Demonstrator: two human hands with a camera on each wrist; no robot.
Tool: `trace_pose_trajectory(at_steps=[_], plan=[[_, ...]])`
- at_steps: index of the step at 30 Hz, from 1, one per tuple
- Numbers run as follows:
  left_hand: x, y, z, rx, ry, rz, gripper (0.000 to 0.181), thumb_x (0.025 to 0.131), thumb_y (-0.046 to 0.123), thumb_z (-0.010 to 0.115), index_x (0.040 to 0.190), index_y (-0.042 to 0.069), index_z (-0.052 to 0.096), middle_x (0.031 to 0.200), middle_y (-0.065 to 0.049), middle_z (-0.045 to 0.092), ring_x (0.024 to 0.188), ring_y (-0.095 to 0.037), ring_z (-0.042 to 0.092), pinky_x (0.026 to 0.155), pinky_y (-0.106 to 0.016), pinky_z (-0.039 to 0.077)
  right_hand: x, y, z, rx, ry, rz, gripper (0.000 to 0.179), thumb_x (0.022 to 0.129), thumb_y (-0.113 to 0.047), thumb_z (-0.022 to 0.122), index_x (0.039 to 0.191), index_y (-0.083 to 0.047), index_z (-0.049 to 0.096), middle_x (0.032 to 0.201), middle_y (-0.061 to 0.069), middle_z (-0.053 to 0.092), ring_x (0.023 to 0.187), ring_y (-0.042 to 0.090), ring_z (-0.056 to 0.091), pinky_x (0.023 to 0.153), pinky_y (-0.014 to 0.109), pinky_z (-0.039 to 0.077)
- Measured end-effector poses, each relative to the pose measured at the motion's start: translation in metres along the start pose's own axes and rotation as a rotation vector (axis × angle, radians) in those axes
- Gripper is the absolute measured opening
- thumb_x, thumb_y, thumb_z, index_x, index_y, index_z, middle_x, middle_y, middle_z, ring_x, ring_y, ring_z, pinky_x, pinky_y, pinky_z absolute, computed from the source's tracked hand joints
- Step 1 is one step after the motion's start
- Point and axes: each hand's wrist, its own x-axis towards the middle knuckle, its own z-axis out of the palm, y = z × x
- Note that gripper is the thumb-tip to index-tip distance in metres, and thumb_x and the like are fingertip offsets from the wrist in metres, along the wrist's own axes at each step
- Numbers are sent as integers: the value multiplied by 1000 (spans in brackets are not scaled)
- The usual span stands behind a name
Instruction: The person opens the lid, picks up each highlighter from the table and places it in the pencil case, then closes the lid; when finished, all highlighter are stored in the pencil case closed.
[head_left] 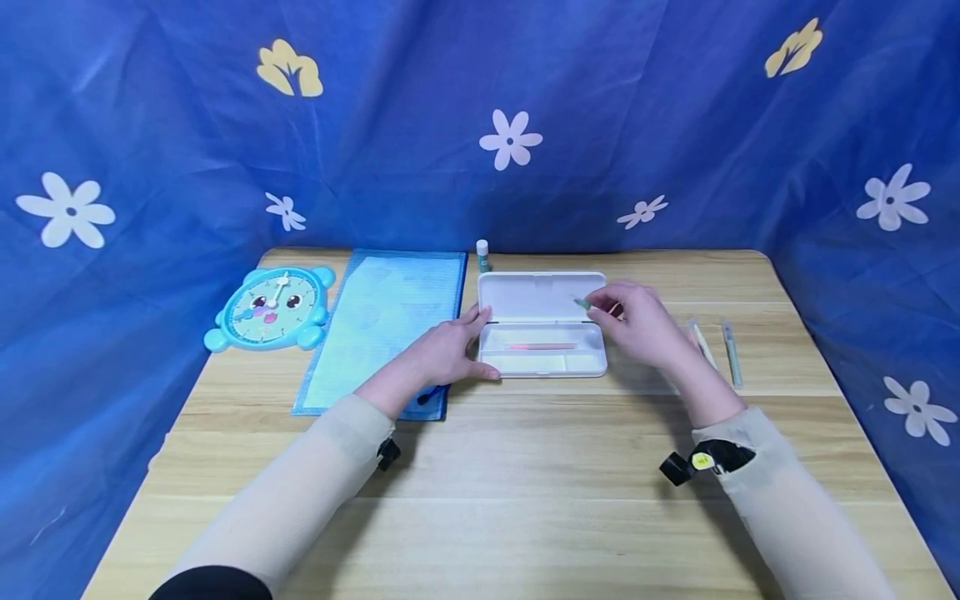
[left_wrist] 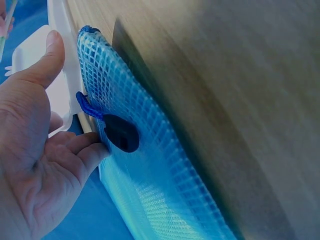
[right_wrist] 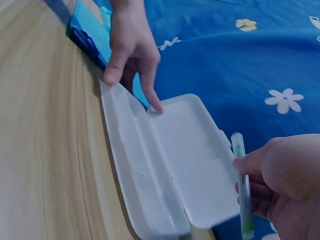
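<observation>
A white pencil case point(head_left: 543, 363) lies on the table with its lid point(head_left: 525, 298) raised, and a slim pinkish pen point(head_left: 542, 346) is in its tray. My left hand point(head_left: 450, 346) spans the case's left end: the thumb rests on the near corner, and a straight index finger touches the lid, as the right wrist view shows. In my right hand point(head_left: 637, 321) a green-and-white marker point(right_wrist: 243, 192) with a clear end is pinched between thumb and fingers. It is held beside the lid's right part, above the table.
Left of the case lies a blue mesh zip pouch point(head_left: 397, 312) with a dark zip pull point(left_wrist: 121, 133). Further left is a blue toy clock point(head_left: 272, 307). A glue stick point(head_left: 483, 257) stands behind the case. To the right lie a white pen point(head_left: 705, 343) and a grey-green marker point(head_left: 732, 354).
</observation>
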Motion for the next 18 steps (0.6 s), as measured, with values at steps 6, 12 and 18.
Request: trace_pose_trajectory(at_steps=[6,12,18], plan=[[0,-1,0,8,-3,5,119,85,67,79,170,16,14,175,-13,12,151,-42,35,121,-51,35,13,-8,20,14,-63,-44,15,99,-2,72,113,2,77,97,9,71,86,22,67,78,40,57],[1,-1,-1,15,-9,3,119,85,68,79,170,17,13,175,-12,13,152,-41,34,121,-51,34,22,-13,42,-18,-126,-67,16,100,-2,70,114,3,77,100,10,71,90,23,67,82,41,58],[1,-2,1,9,1,5,120,84,68,81,170,16,15,174,-13,14,151,-42,35,121,-51,34,29,-12,65,-129,-197,-114,16,101,-2,69,114,3,77,104,11,72,98,26,69,91,43,56]])
